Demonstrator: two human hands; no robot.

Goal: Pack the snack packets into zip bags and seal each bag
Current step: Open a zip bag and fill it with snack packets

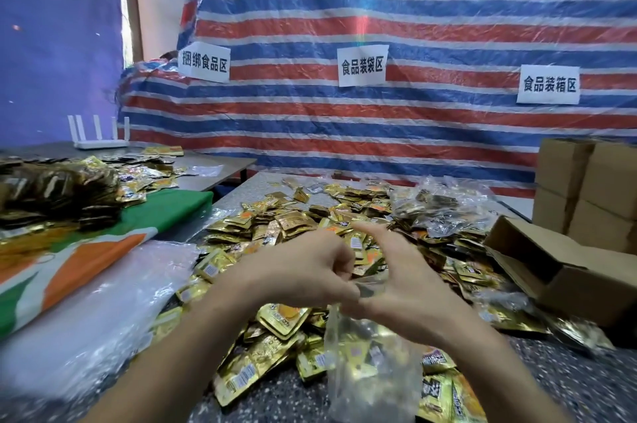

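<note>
Over the heap of gold snack packets (296, 221) | left hand (303, 271) and right hand (410, 281) both pinch the mouth of the clear zip bag (372, 367), which hangs below them part-filled | likely step: sealing | advice: hold the strip taut, press along it end to end, keep packet corners clear.

Both bare forearms reach forward and meet in the middle. The left hand (303, 271) has curled fingers, the right hand (403, 279) is just beside it, and both pinch the top of the zip bag (372, 364).
</note>
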